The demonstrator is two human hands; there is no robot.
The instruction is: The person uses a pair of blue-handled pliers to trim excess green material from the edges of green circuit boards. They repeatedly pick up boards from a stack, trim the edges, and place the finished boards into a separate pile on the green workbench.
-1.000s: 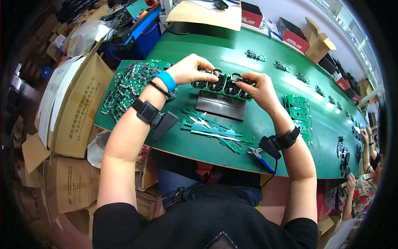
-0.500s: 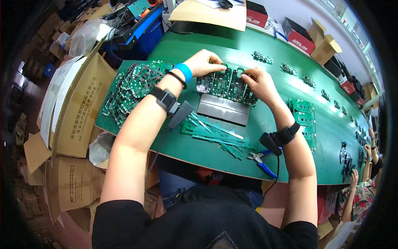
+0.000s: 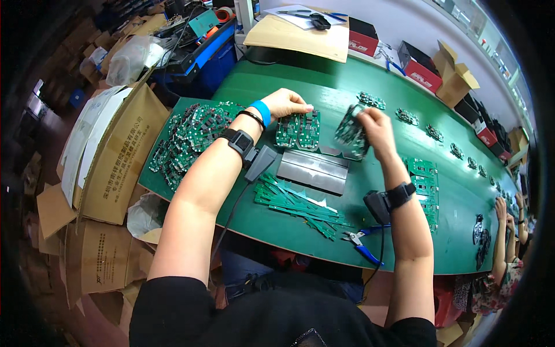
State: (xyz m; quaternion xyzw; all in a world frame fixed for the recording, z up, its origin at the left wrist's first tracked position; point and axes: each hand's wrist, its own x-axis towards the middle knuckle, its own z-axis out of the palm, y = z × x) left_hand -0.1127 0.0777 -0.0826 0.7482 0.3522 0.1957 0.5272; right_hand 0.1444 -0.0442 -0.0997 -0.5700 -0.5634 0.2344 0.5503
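Note:
My left hand (image 3: pixel 282 105) pinches the top edge of a green circuit board panel (image 3: pixel 299 132), which stands tilted behind a grey metal block (image 3: pixel 313 172). My right hand (image 3: pixel 377 128) grips a separate circuit board piece (image 3: pixel 350 134), blurred by motion, held tilted to the right of the panel. A gap shows between the two pieces. Nearer to me, several thin green offcut strips (image 3: pixel 295 205) lie in front of the block. Blue-handled cutters (image 3: pixel 363 247) rest open near the front edge, below my right wrist.
A heap of circuit boards (image 3: pixel 191 139) covers the table's left end. Uncut green panels (image 3: pixel 425 188) lie right of my right forearm. Small board stacks (image 3: pixel 407 116) run along the far side. Cardboard boxes (image 3: pixel 118 156) stand at left. Another person's hands (image 3: pixel 502 211) work at far right.
My right hand has moved right with a board piece, now apart from the row that both hands held. My left hand stays on the remaining panel. The whole view has shifted slightly.

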